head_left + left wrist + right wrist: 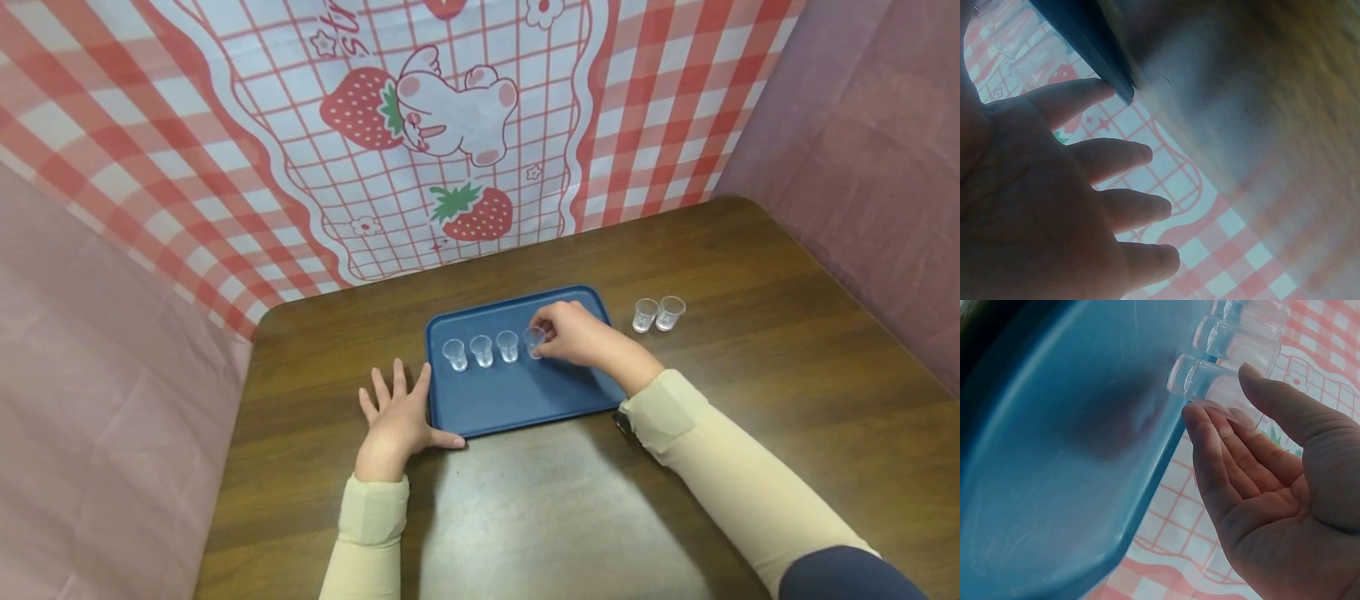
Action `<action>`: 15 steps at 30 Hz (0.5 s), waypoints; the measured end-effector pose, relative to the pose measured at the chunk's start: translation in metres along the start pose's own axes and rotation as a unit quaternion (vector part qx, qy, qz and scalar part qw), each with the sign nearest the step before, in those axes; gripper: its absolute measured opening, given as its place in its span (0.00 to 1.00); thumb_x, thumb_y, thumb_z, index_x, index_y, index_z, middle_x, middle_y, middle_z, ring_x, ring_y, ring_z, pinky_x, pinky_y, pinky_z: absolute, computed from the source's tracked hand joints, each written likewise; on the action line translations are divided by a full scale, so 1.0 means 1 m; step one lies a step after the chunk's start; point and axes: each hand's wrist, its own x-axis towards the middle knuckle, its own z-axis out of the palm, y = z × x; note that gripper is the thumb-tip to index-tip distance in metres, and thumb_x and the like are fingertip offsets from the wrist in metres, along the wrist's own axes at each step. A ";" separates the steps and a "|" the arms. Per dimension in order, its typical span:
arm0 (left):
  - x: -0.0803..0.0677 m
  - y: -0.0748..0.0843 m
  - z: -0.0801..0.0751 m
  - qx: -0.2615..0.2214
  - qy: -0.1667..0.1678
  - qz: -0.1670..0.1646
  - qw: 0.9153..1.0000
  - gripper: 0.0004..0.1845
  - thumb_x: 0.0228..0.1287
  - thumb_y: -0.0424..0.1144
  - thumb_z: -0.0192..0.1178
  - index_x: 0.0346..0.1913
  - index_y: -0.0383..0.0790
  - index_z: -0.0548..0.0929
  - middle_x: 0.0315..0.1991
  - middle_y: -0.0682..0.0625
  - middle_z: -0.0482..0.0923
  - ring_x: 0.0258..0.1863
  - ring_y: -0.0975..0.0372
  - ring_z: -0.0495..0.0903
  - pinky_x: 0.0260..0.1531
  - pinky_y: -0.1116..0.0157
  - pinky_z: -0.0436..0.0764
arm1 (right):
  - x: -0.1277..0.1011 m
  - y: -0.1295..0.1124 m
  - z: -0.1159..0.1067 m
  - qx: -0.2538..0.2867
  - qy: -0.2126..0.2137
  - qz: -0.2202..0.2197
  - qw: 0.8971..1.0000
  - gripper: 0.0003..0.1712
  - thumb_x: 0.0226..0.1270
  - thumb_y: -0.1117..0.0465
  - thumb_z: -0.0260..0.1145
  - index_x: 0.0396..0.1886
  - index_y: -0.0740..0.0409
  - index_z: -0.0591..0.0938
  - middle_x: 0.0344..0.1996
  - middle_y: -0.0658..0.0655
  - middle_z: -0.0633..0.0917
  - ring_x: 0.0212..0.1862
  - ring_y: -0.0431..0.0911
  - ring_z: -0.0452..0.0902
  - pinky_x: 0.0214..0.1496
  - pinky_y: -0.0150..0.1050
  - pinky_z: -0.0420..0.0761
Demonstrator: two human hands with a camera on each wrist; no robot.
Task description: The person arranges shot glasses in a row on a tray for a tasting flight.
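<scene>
A flat blue plastic tray with a raised rim lies on the dark wooden tabletop, near its far edge. Four small clear plastic cups stand in a row along the tray's far half: three free-standing cups to the left, and a fourth cup at the right end of the row. The right hand pinches this fourth cup between thumb and fingertips, its grip clamped on the cup's side; the cup stands on the tray floor. All look empty, though the clear walls make that hard to judge.

The left hand lies flat on the tabletop against the tray's near left corner, fingers spread and straight, thumb along the tray's near edge.

Two more clear cups stand touching each other on the tabletop, just beyond the tray's far right corner.

In the right wrist view the row is cut off at the top.
</scene>
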 end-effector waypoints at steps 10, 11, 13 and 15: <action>0.001 -0.001 0.000 0.000 -0.001 0.002 1.000 0.73 0.34 0.66 0.82 0.82 0.47 0.53 0.80 0.32 0.34 0.75 0.32 0.26 0.66 0.32 0.30 | 0.002 0.001 0.002 0.001 0.002 -0.002 1.000 0.21 0.54 0.62 0.81 0.46 0.66 0.86 0.37 0.56 0.87 0.42 0.48 0.84 0.49 0.46 0.81; 0.001 -0.001 0.000 0.001 0.000 0.002 1.000 0.73 0.34 0.66 0.82 0.82 0.47 0.53 0.80 0.32 0.34 0.75 0.32 0.27 0.66 0.32 0.30 | 0.002 0.001 0.002 0.003 0.001 -0.001 1.000 0.21 0.55 0.62 0.81 0.46 0.66 0.86 0.37 0.56 0.87 0.42 0.48 0.84 0.49 0.46 0.82; 0.001 -0.001 0.000 0.001 -0.001 0.002 1.000 0.73 0.33 0.66 0.82 0.82 0.47 0.53 0.80 0.32 0.34 0.75 0.32 0.27 0.66 0.32 0.30 | 0.002 0.001 0.002 0.003 0.000 0.001 1.000 0.21 0.55 0.63 0.81 0.47 0.67 0.86 0.38 0.57 0.87 0.43 0.49 0.84 0.49 0.46 0.82; 0.001 -0.001 0.000 0.001 -0.001 0.002 1.000 0.73 0.33 0.66 0.82 0.83 0.47 0.53 0.80 0.32 0.34 0.75 0.32 0.27 0.66 0.32 0.30 | 0.002 0.000 0.002 0.005 -0.003 0.005 1.000 0.22 0.55 0.63 0.81 0.48 0.67 0.86 0.38 0.57 0.87 0.44 0.49 0.84 0.49 0.46 0.82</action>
